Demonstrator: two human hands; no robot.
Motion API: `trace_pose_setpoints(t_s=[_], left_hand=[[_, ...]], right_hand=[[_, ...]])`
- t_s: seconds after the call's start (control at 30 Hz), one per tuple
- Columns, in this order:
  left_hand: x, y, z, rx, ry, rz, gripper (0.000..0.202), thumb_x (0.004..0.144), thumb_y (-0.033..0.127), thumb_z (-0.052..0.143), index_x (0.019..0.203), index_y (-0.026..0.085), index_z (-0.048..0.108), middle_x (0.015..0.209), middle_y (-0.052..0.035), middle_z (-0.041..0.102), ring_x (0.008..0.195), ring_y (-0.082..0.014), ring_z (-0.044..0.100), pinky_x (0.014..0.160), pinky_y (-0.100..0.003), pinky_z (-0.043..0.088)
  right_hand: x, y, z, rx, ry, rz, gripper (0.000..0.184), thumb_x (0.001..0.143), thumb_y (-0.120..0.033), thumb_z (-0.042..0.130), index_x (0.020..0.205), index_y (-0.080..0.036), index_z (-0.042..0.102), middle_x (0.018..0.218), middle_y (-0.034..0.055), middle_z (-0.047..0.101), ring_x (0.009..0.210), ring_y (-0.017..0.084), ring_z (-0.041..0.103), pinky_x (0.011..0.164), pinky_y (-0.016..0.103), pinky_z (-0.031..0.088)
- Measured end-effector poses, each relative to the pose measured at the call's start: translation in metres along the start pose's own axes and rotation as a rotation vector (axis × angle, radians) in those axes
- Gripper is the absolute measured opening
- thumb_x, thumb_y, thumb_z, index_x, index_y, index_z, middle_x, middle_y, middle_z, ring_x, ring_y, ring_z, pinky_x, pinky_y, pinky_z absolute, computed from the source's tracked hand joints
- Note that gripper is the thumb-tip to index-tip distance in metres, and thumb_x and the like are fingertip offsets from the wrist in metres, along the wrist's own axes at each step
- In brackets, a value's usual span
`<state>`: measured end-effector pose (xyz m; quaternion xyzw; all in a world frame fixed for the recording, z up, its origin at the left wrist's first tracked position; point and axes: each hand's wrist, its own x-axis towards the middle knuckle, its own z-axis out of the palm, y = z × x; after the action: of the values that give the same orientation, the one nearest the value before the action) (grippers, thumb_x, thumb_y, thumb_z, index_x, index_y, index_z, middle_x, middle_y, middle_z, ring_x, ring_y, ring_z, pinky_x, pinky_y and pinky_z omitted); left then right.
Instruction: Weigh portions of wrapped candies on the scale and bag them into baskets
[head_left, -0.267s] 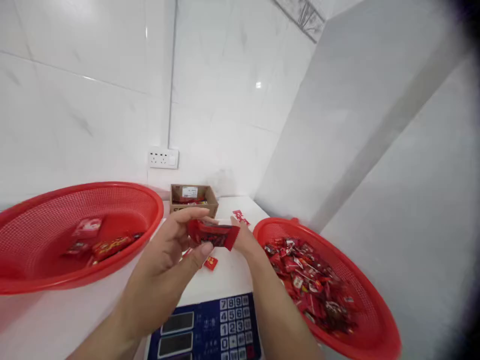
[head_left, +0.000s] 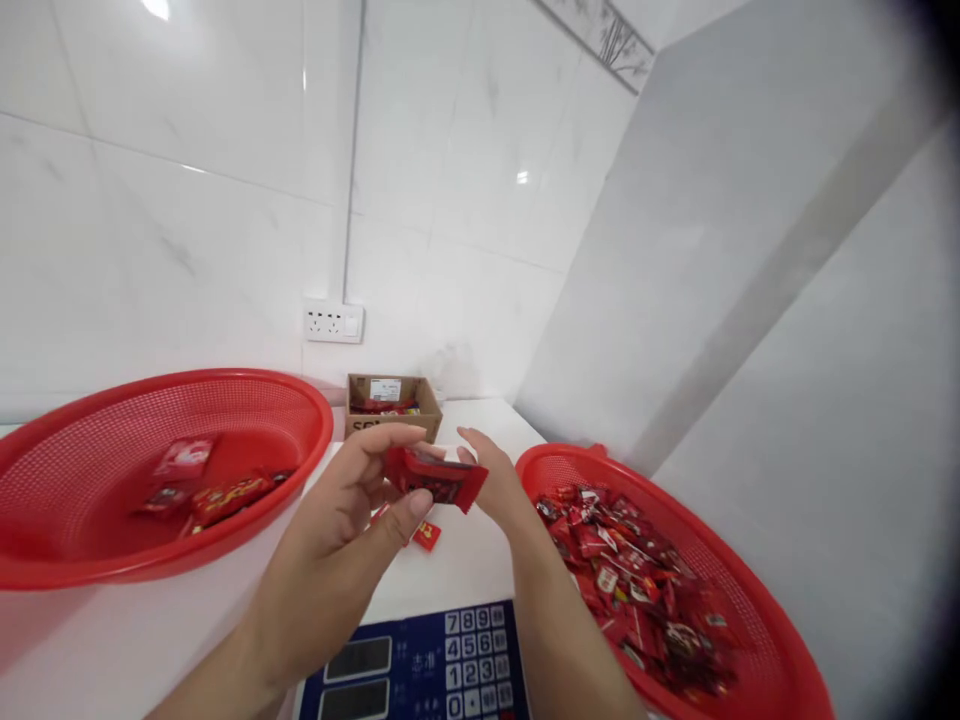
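A: Layout, largest first? 12 = far side, centre = mid-workspace.

B: White wall [head_left: 225,230] is seen at 12. At 9, left basket [head_left: 60,490], red mesh, is sparsely loaded: a few red and pink packs. At 4, right basket [head_left: 555,465], also red, is heaped with mostly red-wrapped pieces.

A: Next size down?

B: Blue panel [head_left: 420,650] is set at 6, number keys and display windows visible, bottom edge cut off. Cardboard box [head_left: 431,422] is placed at 11, near the wall; red packs and a white label are seen inside.

A: Hands?

B: Left hand [head_left: 322,540] at 8: red packet [head_left: 442,482] is pinched between thumb and fingers. Right hand [head_left: 501,492] at 3: fingertips are slightly spread, hand partly covered by the packet's end. Contact or grip there cannot be told.

A: Packet position?

B: Held dead centre, above the white surface [head_left: 472,560], right end dipped slightly. Print is blurred.

A: Smallest?

B: Small red piece [head_left: 427,537] at 6, laid on the white surface between held packet and panel.
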<state>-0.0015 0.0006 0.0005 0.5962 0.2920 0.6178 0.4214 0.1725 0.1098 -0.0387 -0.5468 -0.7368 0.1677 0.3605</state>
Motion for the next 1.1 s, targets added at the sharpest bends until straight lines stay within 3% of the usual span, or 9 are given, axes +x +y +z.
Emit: trace_pose_setpoints(t_s=[0.07,0.13,0.2,0.3,0.37,0.47,0.63,0.73,1.1], left_hand=[[-0.001,0.0,0.0,-0.029,0.006,0.006,0.022,0.088,0.024,0.058,0.108,0.03,0.053,0.106,-0.0004,0.063,0.096,-0.0143,0.061,0.078,-0.021,0.053],[-0.002,0.0,0.0,-0.06,0.025,0.024,0.018,0.087,0.023,0.058,0.104,0.029,0.055,0.102,0.0004,0.063,0.093,-0.0124,0.061,0.076,-0.019,0.052],[-0.001,0.0,0.001,-0.08,0.052,0.023,0.017,0.087,0.022,0.059,0.102,0.028,0.056,0.096,0.0012,0.063,0.088,-0.0108,0.061,0.073,-0.017,0.052],[0.0,-0.002,0.003,-0.131,0.074,-0.015,0.017,0.085,0.022,0.061,0.1,0.027,0.056,0.086,0.0028,0.063,0.076,-0.0085,0.061,0.066,-0.016,0.051],[0.001,-0.003,0.005,-0.179,0.057,-0.055,0.015,0.085,0.024,0.062,0.099,0.027,0.057,0.082,0.0035,0.062,0.073,-0.008,0.061,0.063,-0.015,0.051],[0.002,-0.007,0.006,-0.189,0.039,-0.107,0.012,0.086,0.029,0.06,0.098,0.027,0.057,0.08,0.0032,0.061,0.07,-0.0083,0.061,0.062,-0.016,0.051],[0.001,-0.011,0.008,-0.175,-0.017,-0.136,0.026,0.082,0.035,0.066,0.105,0.027,0.059,0.089,0.0001,0.065,0.078,-0.0106,0.061,0.07,-0.018,0.05],[0.001,-0.011,0.011,-0.219,-0.04,-0.217,0.04,0.074,0.025,0.075,0.11,0.03,0.059,0.095,0.0006,0.067,0.086,-0.012,0.063,0.076,-0.018,0.05],[0.006,-0.012,0.013,-0.346,-0.157,-0.135,0.02,0.081,0.016,0.067,0.098,0.025,0.064,0.081,0.0037,0.067,0.074,-0.0082,0.062,0.071,-0.017,0.051]], right_hand=[[-0.012,-0.019,-0.009,0.177,-0.013,-0.03,0.042,0.095,-0.042,0.03,0.119,-0.021,0.057,0.119,0.0096,0.064,0.11,0.022,0.059,0.09,0.039,0.049],[-0.028,-0.038,-0.019,0.69,-0.077,-0.08,0.043,0.094,-0.051,0.032,0.106,-0.023,0.062,0.103,0.0071,0.069,0.094,0.02,0.065,0.078,0.035,0.053],[-0.044,-0.053,-0.027,0.859,-0.121,-0.199,0.044,0.087,-0.06,0.041,0.096,-0.025,0.067,0.085,0.0029,0.07,0.071,0.015,0.063,0.065,0.028,0.052],[-0.06,-0.066,-0.032,0.753,-0.117,-0.188,0.032,0.075,-0.054,0.066,0.089,-0.025,0.067,0.077,0.0003,0.068,0.066,0.012,0.057,0.061,0.022,0.047],[-0.065,-0.07,-0.031,0.716,-0.081,-0.133,0.022,0.079,-0.045,0.065,0.076,-0.023,0.064,0.07,-0.0011,0.065,0.063,0.011,0.055,0.057,0.02,0.045],[-0.067,-0.074,-0.028,0.757,0.012,-0.069,0.027,0.083,-0.038,0.06,0.063,-0.021,0.056,0.059,-0.0035,0.058,0.056,0.009,0.051,0.053,0.018,0.042],[-0.07,-0.078,-0.027,0.846,0.148,0.064,0.028,0.081,-0.037,0.061,0.059,-0.021,0.054,0.054,-0.0054,0.052,0.052,0.008,0.045,0.049,0.017,0.038],[-0.068,-0.076,-0.027,0.822,0.125,0.042,0.03,0.082,-0.036,0.059,0.058,-0.02,0.052,0.053,-0.0054,0.051,0.051,0.008,0.043,0.047,0.018,0.036],[-0.067,-0.075,-0.029,0.895,-0.06,-0.015,0.03,0.084,-0.03,0.055,0.056,-0.02,0.047,0.052,-0.0052,0.051,0.052,0.008,0.043,0.05,0.02,0.034]])
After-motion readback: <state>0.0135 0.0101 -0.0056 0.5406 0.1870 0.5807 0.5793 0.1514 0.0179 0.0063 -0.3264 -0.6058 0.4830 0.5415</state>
